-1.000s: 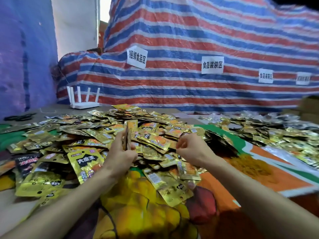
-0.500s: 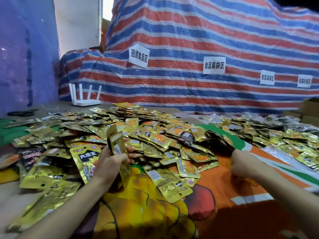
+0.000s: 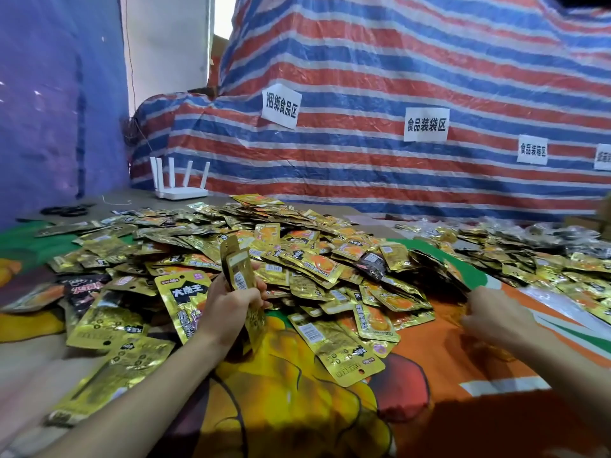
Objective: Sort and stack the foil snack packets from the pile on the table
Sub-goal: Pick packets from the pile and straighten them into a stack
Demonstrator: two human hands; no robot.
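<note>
The near part of the surface (image 3: 297,408) shows a printed cloth, bare between the two forearms.

The left hand (image 3: 231,307) stands at the near edge of the pile (image 3: 330,256). Its fingers (image 3: 261,292) are clamped round the stack (image 3: 238,271), which is held upright and slightly tilted, barcode side toward the camera. The lower end of the stack hangs below the palm, just above the cloth.

Change: in the view from one second ago, the right hand (image 3: 492,312) lies close beside the left hand at the middle of the pile. It is now well apart from it, at the right edge of the pile, over the orange cloth and near the dark packets (image 3: 439,269). The view from half a second ago shows it in almost the same place, so the travel is complete. Its fingers curl downward; whether they pinch a packet cannot be told. The stack, edge-on a second ago, now shows its broad face.

Judgement: one feed to the stack is probably finished and the next pick is starting at the right edge. Most packets are unsorted, so the task is at an early stage.

Farther back, a second heap (image 3: 529,252) lies to the right. A router (image 3: 180,190) stands at the rear of the surface, before a striped tarp (image 3: 396,77) with paper labels (image 3: 426,124).
</note>
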